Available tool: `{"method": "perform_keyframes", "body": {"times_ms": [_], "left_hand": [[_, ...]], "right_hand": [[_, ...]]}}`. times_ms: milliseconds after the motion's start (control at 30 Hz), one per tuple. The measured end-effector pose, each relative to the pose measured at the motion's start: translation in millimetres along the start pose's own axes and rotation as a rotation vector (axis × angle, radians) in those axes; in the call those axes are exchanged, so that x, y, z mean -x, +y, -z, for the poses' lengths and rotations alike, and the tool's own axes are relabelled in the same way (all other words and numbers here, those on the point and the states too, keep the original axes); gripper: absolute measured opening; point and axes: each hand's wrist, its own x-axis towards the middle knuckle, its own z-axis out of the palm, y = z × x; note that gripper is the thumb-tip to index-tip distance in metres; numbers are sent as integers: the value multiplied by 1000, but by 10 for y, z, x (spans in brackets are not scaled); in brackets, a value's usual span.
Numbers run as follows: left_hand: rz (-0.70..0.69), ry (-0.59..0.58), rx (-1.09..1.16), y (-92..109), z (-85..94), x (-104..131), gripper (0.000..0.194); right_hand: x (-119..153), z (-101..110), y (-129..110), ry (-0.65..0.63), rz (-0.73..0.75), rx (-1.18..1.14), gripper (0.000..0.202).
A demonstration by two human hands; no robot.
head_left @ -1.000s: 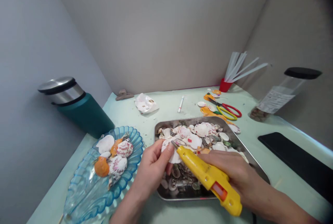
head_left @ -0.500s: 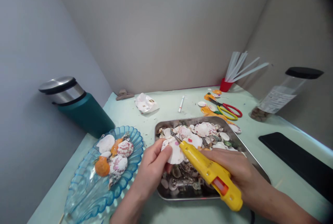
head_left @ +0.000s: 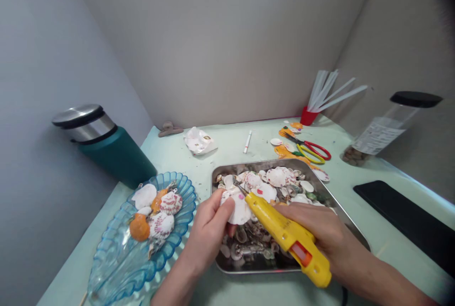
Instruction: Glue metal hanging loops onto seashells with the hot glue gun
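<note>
Between the thumb and fingers of my left hand (head_left: 209, 223) is a white scallop shell (head_left: 240, 208) with a pink spot, held above a metal tray (head_left: 222, 268). My right hand (head_left: 316, 223) is wrapped round a yellow hot glue gun (head_left: 284, 232), whose handle is mostly hidden by the fingers. The gun's metal nozzle points up and left at the top edge of the shell; whether it touches, I cannot tell. Beneath both hands the tray holds many small shells (head_left: 256, 237), with larger white and speckled scallops (head_left: 277, 177) toward its far side.
To the left lies a blue scalloped dish (head_left: 117, 268) with several shells, beside a teal bottle (head_left: 121, 156). Scissors (head_left: 313, 151), orange shells, a red cup (head_left: 308, 116) of glue sticks and a lidded jar (head_left: 378, 135) stand at the right, near a black slab (head_left: 408, 220).
Hardly anything differs. Both hands, the shell and the glue gun keep nearly the same positions.
</note>
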Motion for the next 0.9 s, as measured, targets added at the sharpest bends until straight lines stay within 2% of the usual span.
{"method": "perform_keyframes", "body": {"times_ms": [200,400,567,733,900], "left_hand": [[-13,-9,-30,-4,3,-13,28],[-31,14,14,-34,-5,-7,27],[-36,21,-20,-38,-11,-3,27],[-78,10,-129,-10,-26,5,30],[-134,2,-269,26,-50,22,30]], "right_hand": [[30,-10,11,-16,-1,2,26],[1,8,-2,-25,-12,-3,15],[23,7,13,-35,-27,7,18],[41,-2,38,-40,-24,22,17],[60,-31,42,-4,22,14,30]]}}
